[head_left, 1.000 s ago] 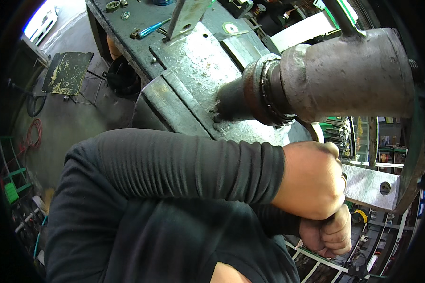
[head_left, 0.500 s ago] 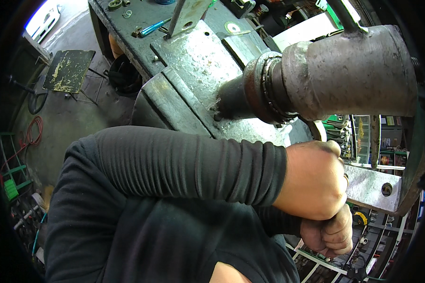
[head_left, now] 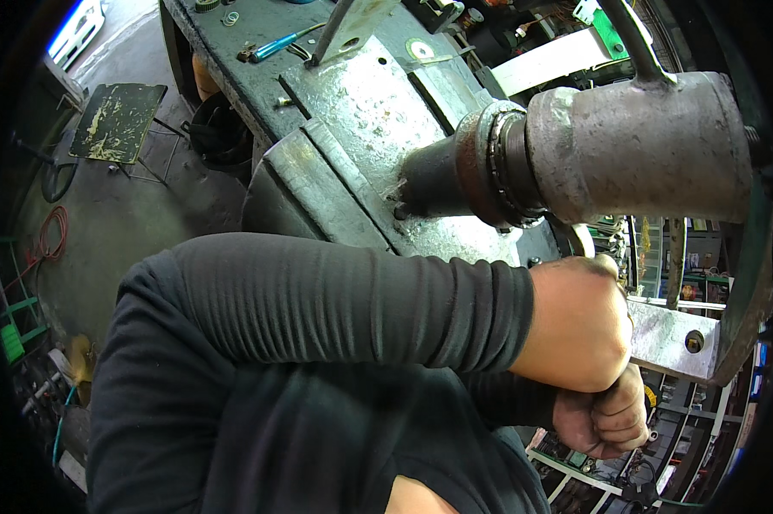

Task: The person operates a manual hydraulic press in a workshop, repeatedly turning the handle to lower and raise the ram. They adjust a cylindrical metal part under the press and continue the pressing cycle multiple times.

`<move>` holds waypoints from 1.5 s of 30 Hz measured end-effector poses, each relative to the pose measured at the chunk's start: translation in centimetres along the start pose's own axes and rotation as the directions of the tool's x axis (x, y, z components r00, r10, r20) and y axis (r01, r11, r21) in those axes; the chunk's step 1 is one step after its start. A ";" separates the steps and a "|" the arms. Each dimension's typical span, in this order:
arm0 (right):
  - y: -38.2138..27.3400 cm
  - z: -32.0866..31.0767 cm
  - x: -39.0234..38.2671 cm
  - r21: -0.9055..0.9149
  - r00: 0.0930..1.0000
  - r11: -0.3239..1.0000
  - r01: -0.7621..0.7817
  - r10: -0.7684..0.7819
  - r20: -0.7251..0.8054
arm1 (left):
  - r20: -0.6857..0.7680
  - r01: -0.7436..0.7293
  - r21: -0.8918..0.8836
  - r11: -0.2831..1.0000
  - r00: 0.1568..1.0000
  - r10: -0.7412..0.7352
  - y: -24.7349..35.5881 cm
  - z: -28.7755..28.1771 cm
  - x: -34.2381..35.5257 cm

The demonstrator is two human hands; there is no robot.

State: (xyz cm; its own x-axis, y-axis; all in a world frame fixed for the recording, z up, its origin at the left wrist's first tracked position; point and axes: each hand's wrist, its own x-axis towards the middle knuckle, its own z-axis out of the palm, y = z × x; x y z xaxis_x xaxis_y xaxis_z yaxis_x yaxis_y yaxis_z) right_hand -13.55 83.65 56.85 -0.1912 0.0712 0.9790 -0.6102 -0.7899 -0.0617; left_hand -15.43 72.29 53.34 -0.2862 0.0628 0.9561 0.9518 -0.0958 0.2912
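Note:
My left forearm, in a dark sleeve, reaches across from the left. My left hand (head_left: 575, 324) is closed, with its back toward me, below a large weathered metal cylinder (head_left: 639, 150). Just under it my right hand (head_left: 605, 415) is curled into a fist, close against the left wrist or palm. Whatever either hand grips is hidden. A flat metal plate (head_left: 668, 336) with a round hole shows right beside my left hand. The cylinder joins a dark narrower pipe (head_left: 438, 178) through a rusty collar (head_left: 481, 163), and the pipe meets a shiny rough metal plate (head_left: 365, 111).
The workbench (head_left: 224, 47) at the back left carries a blue-handled tool (head_left: 275, 47) and small metal parts. A worn stool (head_left: 116, 122) stands on the floor at the far left, with a red hose (head_left: 54, 231) nearby. Shelving with tools (head_left: 686, 420) fills the lower right.
The whole view has shifted slightly. Both closed hands stay together and appear a little farther right. The cylinder and pipe also sit slightly lower in the picture.

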 end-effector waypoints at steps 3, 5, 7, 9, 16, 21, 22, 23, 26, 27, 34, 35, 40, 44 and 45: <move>0.0 0.1 0.2 -0.013 1.000 1.000 -0.009 0.009 -0.007 | -0.032 -0.022 -0.001 1.000 0.999 0.022 -0.2 0.3 0.1; 0.0 0.3 0.2 -0.031 1.000 1.000 -0.008 0.007 -0.025 | -0.043 -0.032 0.019 0.999 0.999 0.033 -0.2 0.4 0.2; -0.3 0.2 0.2 -0.046 1.000 0.999 -0.017 0.017 -0.017 | 0.001 -0.036 0.152 0.988 0.999 0.036 -0.1 0.4 0.2; -0.3 0.2 0.2 -0.055 1.000 0.998 -0.020 0.019 -0.011 | 0.076 -0.050 0.337 0.940 0.997 0.026 0.0 0.4 0.2; -0.2 0.7 0.3 -0.042 0.999 0.998 -0.053 0.052 -0.017 | 0.087 -0.063 0.392 0.918 0.996 0.032 0.4 -1.1 0.3; -0.6 0.8 0.3 -0.049 0.994 0.993 -0.103 0.101 -0.035 | 0.095 -0.058 0.405 0.913 0.995 0.021 0.7 -1.2 0.5; -0.6 0.9 0.4 -0.058 0.994 0.992 -0.108 0.106 -0.035 | 0.093 -0.068 0.410 0.909 0.995 0.033 0.7 -1.4 0.5; -0.6 1.0 0.4 -0.067 0.993 0.991 -0.113 0.110 -0.036 | 0.091 -0.078 0.416 0.906 0.995 0.044 0.6 -1.6 0.5; -0.7 1.1 0.5 -0.067 0.989 0.987 -0.146 0.143 -0.040 | 0.086 -0.081 0.439 0.895 0.995 0.048 0.7 -1.6 0.5; -0.8 1.0 0.5 -0.087 0.993 0.990 -0.115 0.112 -0.041 | 0.083 -0.077 0.444 0.893 0.996 0.045 0.8 -1.6 0.5; -1.4 0.9 0.5 -0.158 0.997 0.985 -0.073 0.066 -0.047 | 0.095 -0.075 0.450 0.890 0.995 0.035 1.0 -1.8 0.6; -1.4 0.9 0.6 -0.168 0.997 0.983 -0.072 0.065 -0.049 | 0.093 -0.077 0.451 0.889 0.995 0.040 1.0 -1.8 0.5; -1.0 1.5 0.8 -0.124 0.988 0.980 -0.156 0.152 -0.039 | 0.096 -0.061 0.447 0.892 0.995 0.020 1.0 -1.6 0.5; -1.1 1.6 1.0 -0.121 0.985 0.977 -0.173 0.169 -0.040 | 0.103 -0.059 0.446 0.893 0.995 0.014 1.1 -1.8 0.6; -1.1 1.7 0.9 -0.123 0.985 0.977 -0.172 0.168 -0.044 | 0.103 -0.055 0.443 0.895 0.995 0.010 1.2 -1.8 0.6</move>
State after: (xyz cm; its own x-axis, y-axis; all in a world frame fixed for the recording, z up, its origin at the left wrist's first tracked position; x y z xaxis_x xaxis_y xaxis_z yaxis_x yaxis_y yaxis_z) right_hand -11.75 83.58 58.18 -0.3245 -0.0355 0.9452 -0.6579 -0.7095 -0.2525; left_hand -14.70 70.43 54.36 -0.2639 0.1637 0.9505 0.9160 0.3511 0.1939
